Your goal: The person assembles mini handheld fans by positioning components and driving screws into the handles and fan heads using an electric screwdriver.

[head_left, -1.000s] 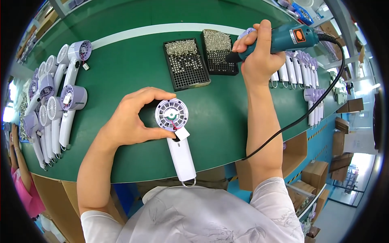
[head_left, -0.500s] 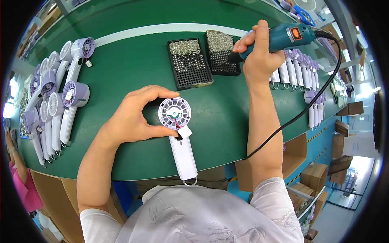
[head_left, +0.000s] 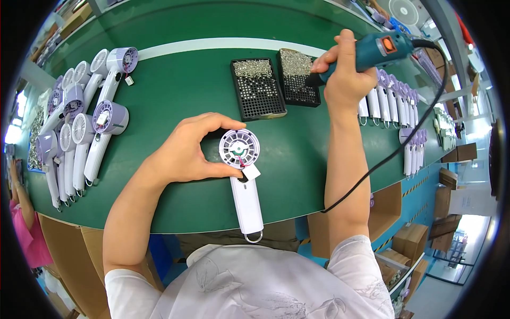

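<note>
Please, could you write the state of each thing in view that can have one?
Handheld fan: held; inside of its round head exposed.
Electric screwdriver: held, tilted; on or off, cannot tell.
Cord: attached to screwdriver, curved.
Left hand: curled around fan.
Right hand: closed around screwdriver.
Left tray: partly filled, many holes empty.
Right tray: partly filled, heaped at far end.
Left fans: lying grouped.
Right fans: lying in rows.

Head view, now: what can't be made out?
All in the head view:
Handheld fan: far face hidden, turned away from the camera.
Power driver: grip partly covered by the right hand; any bit too thin to tell against the black tray.
Small metal pieces: too small for single shapes.
Person in pink: partly cut off by the left rim.
</note>
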Tool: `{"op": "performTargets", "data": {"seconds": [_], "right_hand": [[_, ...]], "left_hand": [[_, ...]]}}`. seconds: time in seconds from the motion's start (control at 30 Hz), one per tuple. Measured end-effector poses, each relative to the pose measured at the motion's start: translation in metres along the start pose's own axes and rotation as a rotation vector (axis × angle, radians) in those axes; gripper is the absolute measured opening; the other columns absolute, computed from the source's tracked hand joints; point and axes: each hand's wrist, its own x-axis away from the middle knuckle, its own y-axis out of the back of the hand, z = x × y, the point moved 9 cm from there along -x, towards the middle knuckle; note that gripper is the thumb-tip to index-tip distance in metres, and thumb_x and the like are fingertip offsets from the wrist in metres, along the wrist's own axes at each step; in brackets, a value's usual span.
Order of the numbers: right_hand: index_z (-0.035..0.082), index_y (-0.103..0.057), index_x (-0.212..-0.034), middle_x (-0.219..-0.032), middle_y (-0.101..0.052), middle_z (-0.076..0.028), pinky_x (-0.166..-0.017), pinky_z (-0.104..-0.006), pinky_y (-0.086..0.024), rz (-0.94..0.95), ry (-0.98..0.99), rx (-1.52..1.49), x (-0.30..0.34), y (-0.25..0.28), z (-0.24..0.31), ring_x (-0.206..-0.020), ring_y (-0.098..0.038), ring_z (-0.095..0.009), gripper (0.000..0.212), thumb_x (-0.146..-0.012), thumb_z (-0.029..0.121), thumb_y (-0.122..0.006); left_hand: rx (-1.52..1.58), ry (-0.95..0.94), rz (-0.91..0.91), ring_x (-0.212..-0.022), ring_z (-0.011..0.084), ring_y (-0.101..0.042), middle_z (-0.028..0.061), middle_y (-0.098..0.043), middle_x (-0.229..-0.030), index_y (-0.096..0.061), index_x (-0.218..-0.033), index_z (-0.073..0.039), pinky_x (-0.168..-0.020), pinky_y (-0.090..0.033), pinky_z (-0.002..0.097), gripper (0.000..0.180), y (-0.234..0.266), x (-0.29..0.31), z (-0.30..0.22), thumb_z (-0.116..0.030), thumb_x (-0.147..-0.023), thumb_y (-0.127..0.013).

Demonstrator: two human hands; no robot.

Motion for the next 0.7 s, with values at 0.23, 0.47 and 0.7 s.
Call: {"op": "performTargets", "data": {"seconds": [0.23, 0.47, 0.7], "right_hand": [[-0.004, -0.062, -0.096, -0.062, -0.057, -0.008, -0.043, -0.0368, -0.047, -0.047, -0.036, -0.321, 0.019, -0.014, 0.047, -0.043, -0.053, -0.018, 0.028, -0.101, 0.024, -0.064], [0.007, -0.062, -0.104, -0.065, -0.053, -0.003, -0.043, -0.034, -0.043, 0.3, -0.082, -0.418, 0.063, -0.065, 0.074, -0.045, -0.046, -0.016, 0.034, -0.107, 0.037, -0.047], [-0.006, -0.059, -0.095, -0.061, -0.058, -0.008, -0.044, -0.0334, -0.051, 0.329, -0.084, -0.476, 0.073, -0.082, 0.077, -0.045, -0.056, -0.016, 0.015, -0.099, 0.009, -0.062]], "left_hand": [[-0.003, 0.02, 0.0, -0.102, 0.0277, -0.07, 0.0122, -0.072, -0.11, -0.069, -0.116, -0.002, -0.093, -0.053, 0.0369, 0.068, -0.004, -0.001, 0.002, -0.028, -0.06, -0.097], [-0.024, 0.075, 0.032, -0.102, 0.0306, -0.068, 0.0151, -0.071, -0.107, -0.067, -0.117, -0.001, -0.092, -0.054, 0.039, 0.068, -0.007, -0.003, 0.002, -0.029, -0.062, -0.096], [-0.016, 0.078, 0.033, -0.101, 0.031, -0.068, 0.0151, -0.071, -0.106, -0.068, -0.115, -0.001, -0.091, -0.053, 0.0393, 0.066, -0.006, -0.003, 0.001, -0.031, -0.063, -0.096]]}}
